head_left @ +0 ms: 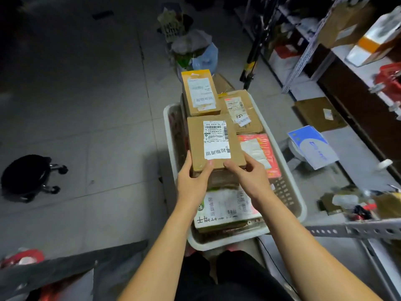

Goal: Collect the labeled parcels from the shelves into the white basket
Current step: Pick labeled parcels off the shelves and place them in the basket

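Both hands are on one parcel. My left hand point(193, 179) pinches the near left corner of the labelled cardboard parcel point(214, 144), thumb on top at the label's edge and fingers curled under. My right hand point(249, 177) pinches the near right corner the same way. That parcel lies just ahead of my fingertips, over the middle of the white basket point(217, 242), resting on or just above other boxes; I cannot tell which.

My worry is the grip. I hold only the near edge, so the far end could sag or twist if either thumb slips on the label. The pile also looks high against the rim. A yellow-taped parcel point(200, 94) beyond my fingertips and a brown one point(240, 111) ahead-right stand proud of it. A tilted release could send this box sliding left over the rim to the floor, or onto the red mailer point(260, 153) right of my right hand.

Both forearms reach forward and converge, wrists fairly straight, palms turned inward, above a white-and-green parcel point(223, 207).
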